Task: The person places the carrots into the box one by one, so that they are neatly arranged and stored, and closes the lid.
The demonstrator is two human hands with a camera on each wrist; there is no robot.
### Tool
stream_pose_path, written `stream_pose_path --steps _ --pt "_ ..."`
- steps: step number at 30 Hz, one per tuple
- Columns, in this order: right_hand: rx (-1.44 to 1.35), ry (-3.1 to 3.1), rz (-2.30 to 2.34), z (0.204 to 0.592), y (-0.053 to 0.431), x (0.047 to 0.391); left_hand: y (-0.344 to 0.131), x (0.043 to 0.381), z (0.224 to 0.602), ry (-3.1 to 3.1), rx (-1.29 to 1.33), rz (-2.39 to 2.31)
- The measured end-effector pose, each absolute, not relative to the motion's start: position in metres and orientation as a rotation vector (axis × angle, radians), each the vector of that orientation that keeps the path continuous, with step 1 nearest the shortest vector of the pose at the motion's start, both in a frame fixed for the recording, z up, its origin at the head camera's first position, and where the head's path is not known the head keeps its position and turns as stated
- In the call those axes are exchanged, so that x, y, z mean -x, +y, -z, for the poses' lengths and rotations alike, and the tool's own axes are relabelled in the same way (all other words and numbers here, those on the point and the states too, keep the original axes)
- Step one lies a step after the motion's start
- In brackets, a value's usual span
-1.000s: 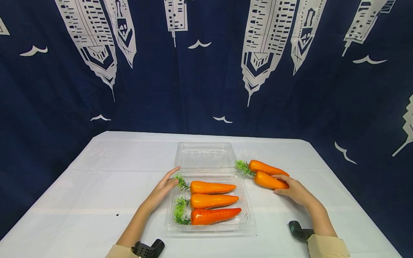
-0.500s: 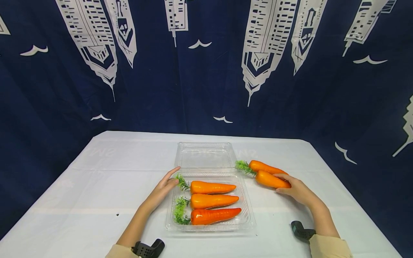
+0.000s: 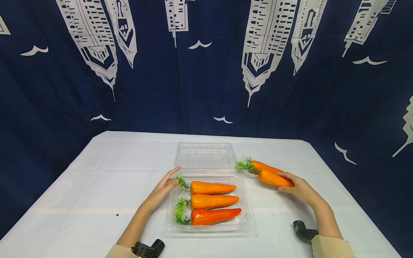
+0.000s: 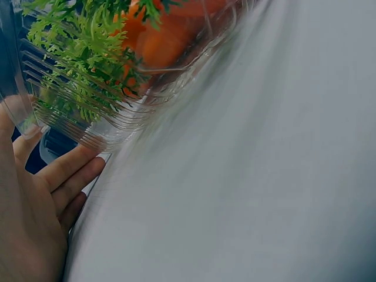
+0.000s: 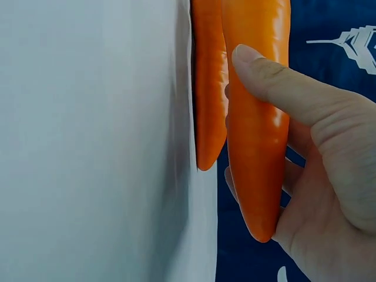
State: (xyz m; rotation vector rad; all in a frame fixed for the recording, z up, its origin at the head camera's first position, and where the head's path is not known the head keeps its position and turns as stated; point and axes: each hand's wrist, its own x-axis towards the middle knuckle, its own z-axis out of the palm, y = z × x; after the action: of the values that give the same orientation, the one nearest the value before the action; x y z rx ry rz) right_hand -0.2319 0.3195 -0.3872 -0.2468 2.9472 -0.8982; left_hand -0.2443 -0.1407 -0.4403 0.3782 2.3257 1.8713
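Note:
My right hand (image 3: 300,189) pinches an orange carrot (image 3: 273,177) near its tapered end, the thumb (image 5: 267,73) lying across its side in the right wrist view. The carrot's leafy top points left. Behind it a second carrot (image 3: 264,166) lies on the table, partly covered. A clear plastic clamshell container (image 3: 248,215) stands open in the middle. Inside it are two orange carrots (image 3: 213,187) and a redder one (image 3: 214,216), lying side by side with their greens (image 4: 88,59) to the left. My left hand (image 3: 161,189) rests its loosely extended fingers at the container's left wall.
The container's clear lid (image 3: 205,156) is folded back flat behind its base. All of it sits on a white-covered table (image 3: 80,200). A dark blue cloth (image 3: 200,89) printed with white buildings hangs beyond the far edge. A small dark speck (image 3: 117,215) lies left of the left forearm.
My right hand has shifted slightly right with the pinched carrot, which now overlaps more of the carrot behind it. The left hand and the container have stayed in place.

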Motion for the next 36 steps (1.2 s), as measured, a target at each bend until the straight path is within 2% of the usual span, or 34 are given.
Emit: stream_pose_path --steps 36 --pt "0.349 2.975 0.939 0.370 0.312 0.230 -0.141 0.244 0.441 2.315 -0.379 -1.882"
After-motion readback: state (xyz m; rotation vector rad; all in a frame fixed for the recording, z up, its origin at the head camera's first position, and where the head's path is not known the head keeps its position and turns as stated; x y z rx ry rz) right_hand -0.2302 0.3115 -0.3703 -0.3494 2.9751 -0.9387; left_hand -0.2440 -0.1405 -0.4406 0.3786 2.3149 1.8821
